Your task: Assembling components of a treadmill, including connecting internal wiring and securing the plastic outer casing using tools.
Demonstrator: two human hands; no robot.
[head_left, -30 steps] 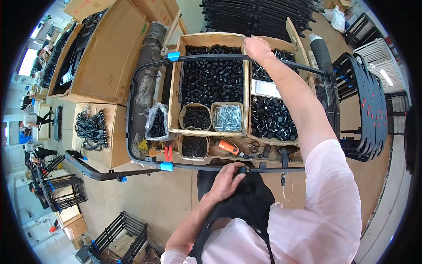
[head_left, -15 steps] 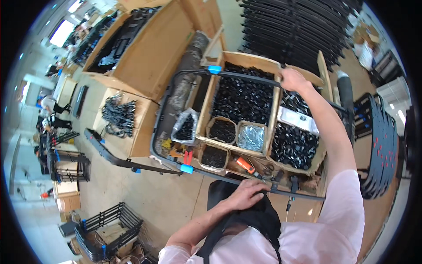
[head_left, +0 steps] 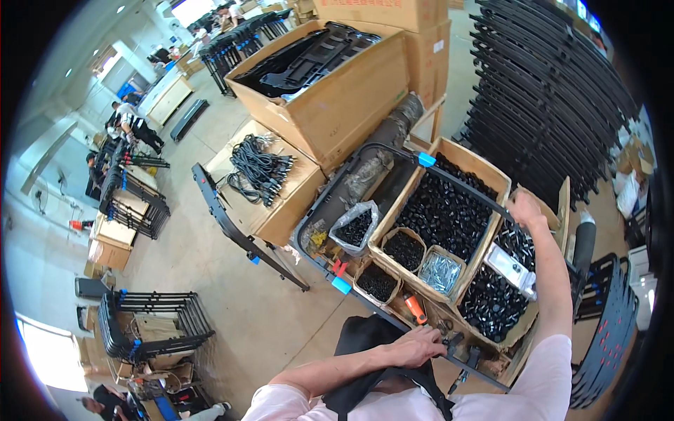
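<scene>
A black tubular frame, bent round at its left end, lies across the parts bins in front of me. Blue clips sit on its bars. My right hand, arm stretched out, is closed round the far bar. At the near bar, close to my body, my left hand rests with its fingers curled over the tube. Beside that hand lies an orange-handled tool. Under the frame, a wooden bin holds many small black parts, and a small box of silver screws stands in its corner.
A white box lies on more black parts at right. Left of the bins stand a plastic bag of black parts and a cable bundle on a carton. Stacked black frames rise at the far right. Co-workers are far left.
My view has swung left, so the bins and frame appear lower, further right and tilted. Both hands stay on the frame's bars.
</scene>
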